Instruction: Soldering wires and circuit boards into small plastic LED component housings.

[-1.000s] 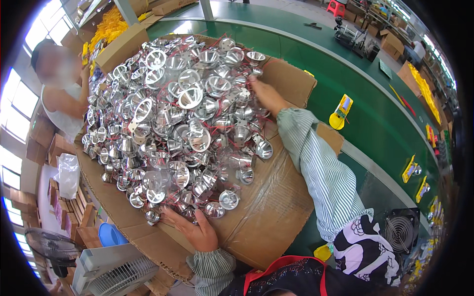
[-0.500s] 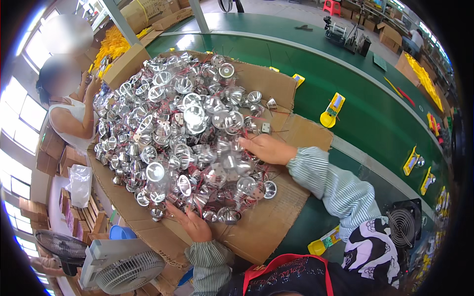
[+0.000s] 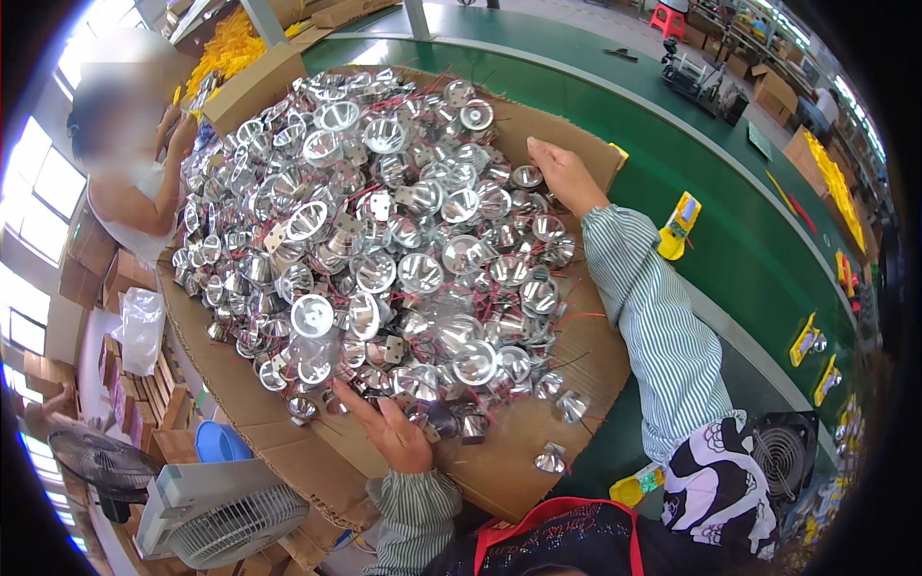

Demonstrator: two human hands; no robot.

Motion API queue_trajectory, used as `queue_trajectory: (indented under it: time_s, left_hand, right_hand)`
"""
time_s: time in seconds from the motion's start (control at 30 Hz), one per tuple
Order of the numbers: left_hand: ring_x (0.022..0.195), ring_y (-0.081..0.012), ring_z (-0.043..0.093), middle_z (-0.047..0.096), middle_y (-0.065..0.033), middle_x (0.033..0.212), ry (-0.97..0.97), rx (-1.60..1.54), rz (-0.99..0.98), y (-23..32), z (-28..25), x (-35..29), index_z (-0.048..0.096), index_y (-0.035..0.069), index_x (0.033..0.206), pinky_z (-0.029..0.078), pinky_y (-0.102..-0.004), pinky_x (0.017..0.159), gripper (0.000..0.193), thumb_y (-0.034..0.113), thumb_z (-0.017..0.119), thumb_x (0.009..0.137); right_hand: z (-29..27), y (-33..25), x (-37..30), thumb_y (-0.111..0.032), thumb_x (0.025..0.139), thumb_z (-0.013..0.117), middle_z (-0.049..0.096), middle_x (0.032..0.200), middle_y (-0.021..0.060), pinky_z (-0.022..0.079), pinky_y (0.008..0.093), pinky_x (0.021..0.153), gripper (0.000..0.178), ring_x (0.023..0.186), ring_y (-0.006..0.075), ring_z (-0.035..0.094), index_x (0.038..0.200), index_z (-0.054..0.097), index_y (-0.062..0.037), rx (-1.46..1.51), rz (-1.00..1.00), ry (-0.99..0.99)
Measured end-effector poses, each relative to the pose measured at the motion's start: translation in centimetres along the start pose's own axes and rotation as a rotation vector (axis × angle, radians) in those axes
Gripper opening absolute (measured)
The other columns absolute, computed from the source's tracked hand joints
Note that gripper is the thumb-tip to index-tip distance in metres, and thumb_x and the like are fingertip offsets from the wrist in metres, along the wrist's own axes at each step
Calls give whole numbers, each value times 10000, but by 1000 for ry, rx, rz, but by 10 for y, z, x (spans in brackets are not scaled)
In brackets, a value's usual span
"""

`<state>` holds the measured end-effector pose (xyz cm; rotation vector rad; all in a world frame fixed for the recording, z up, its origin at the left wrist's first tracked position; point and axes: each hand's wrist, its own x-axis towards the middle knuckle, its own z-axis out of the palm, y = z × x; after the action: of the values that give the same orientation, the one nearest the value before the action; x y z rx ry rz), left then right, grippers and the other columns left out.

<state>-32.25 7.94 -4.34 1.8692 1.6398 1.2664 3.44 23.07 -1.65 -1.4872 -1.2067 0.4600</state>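
Left hand [image 3: 394, 432] flat, near edge of reflector pile [image 3: 384, 240] | right hand [image 3: 562, 173] outstretched, far side

Bright daylight from windows [image 3: 38, 192] at left, fisheye-bent edges, w/ glare.

Shiny silver cone-shaped reflector cups [image 3: 384, 240] with thin red wires, heaped in a loose pile on flat brown cardboard sheet [image 3: 538, 461]. Cups face all directions, some mouth-up. A few strays [image 3: 551, 459] lie apart at near edge.
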Motion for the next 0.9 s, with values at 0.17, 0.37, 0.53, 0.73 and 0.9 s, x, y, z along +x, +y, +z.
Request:
queue_trajectory:
  time_s: [0.17,0.37,0.53,0.73,0.9]
  left_hand:
    - [1352,-313,183,72,-238,1488,-41,-276,-149,-3,-1,-3,11,-43,1431,219,-358,1067,601,233,266,961]
    - [1365,-390,155,153,-286,1459,-12,-53,-42,-9,-3,-7,69,-85,1414,138,-411,1105,634,154,328,888]
    - [1363,-389,170,157,-292,1457,-14,9,60,-11,-3,-10,68,-89,1412,141,-403,1103,633,134,338,884]
    - [1339,-469,159,158,-336,1432,33,-76,11,-12,2,-10,133,-103,1397,136,-487,1090,675,220,429,884]
    - [1342,-482,125,146,-334,1438,18,-29,-11,-9,-2,-13,148,-93,1397,118,-494,1091,670,217,443,883]
  right_hand:
    - [39,-5,38,-554,918,377,603,1116,226,381,328,943,686,1071,300,556,1146,559,67,-69,129,-113]
    - [64,-24,55,-649,890,290,565,1168,249,334,338,991,814,1158,333,495,1175,542,70,-71,197,-178]
    - [75,-12,49,-613,900,316,550,1171,274,355,370,972,741,1144,380,497,1178,540,37,-186,16,-284]
    - [72,-51,0,-553,924,329,538,1155,293,376,376,950,717,1110,389,510,1253,430,76,-289,-109,-400]
    - [53,-59,-36,-492,930,394,543,1156,281,419,359,922,644,1097,364,535,1210,484,81,-265,-225,-427]
